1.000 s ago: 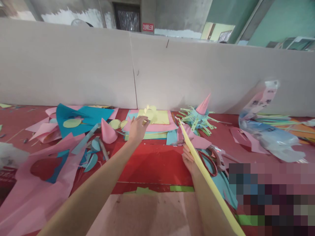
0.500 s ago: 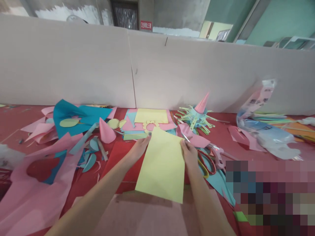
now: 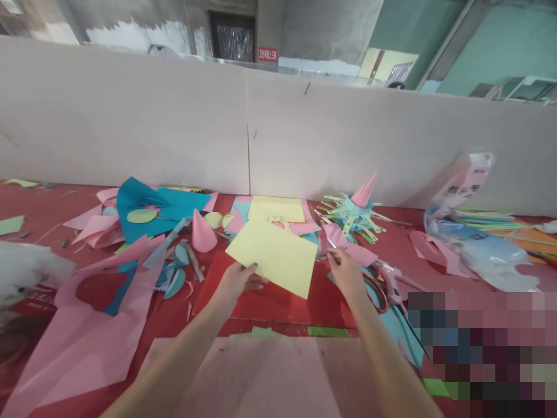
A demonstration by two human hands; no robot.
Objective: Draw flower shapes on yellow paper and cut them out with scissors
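Observation:
A sheet of pale yellow paper [image 3: 278, 258] is tilted above the red card, its lower left edge gripped by my left hand [image 3: 239, 281]. The thumb lies on top and the fingers are underneath. To the right of the sheet, my right hand [image 3: 346, 271] is apart from it, thumb and fingers pinched together. A slim silvery thing [image 3: 332, 244] shows at those fingertips; whether it is held or lies on the pink paper behind, I cannot tell. Red card [image 3: 278, 305] lies beneath the sheet. Red-handled scissors [image 3: 378, 293] are partly hidden by my right wrist.
A pink paper cone [image 3: 203, 232] stands left of centre. Behind my right hand is a spiky paper piece with a pink cone tip [image 3: 363, 191]. A pink glue gun [image 3: 389, 281], cut pink paper [image 3: 108, 348] and plastic bags [image 3: 487, 249] lie around. A white board [image 3: 130, 116] closes the back.
The yellow sheet has turned from upright to sideways and moved up and away. My right hand has let go of its edge; my left hand keeps hold. The view has shifted slightly.

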